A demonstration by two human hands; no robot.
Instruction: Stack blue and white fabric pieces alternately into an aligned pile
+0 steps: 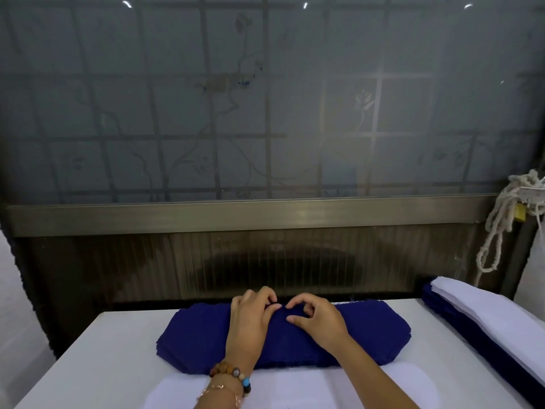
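Note:
A stack of dark blue fabric pieces (368, 332) lies across the white table (112, 343), long and rounded at both ends. My left hand (250, 317) and my right hand (318, 320) rest on top of it near its far edge, fingers curled, fingertips close together and pinching at the top blue piece. A white fabric piece (295, 388) lies flat on the table in front of the blue stack, between my forearms. At the right, a pile of white pieces (483, 308) sits on top of blue pieces (460, 323).
A dark ribbed panel and metal rail (265, 214) rise right behind the table, with frosted patterned glass above. A knotted white rope (498, 219) hangs at the right. A beaded bracelet is on my left wrist.

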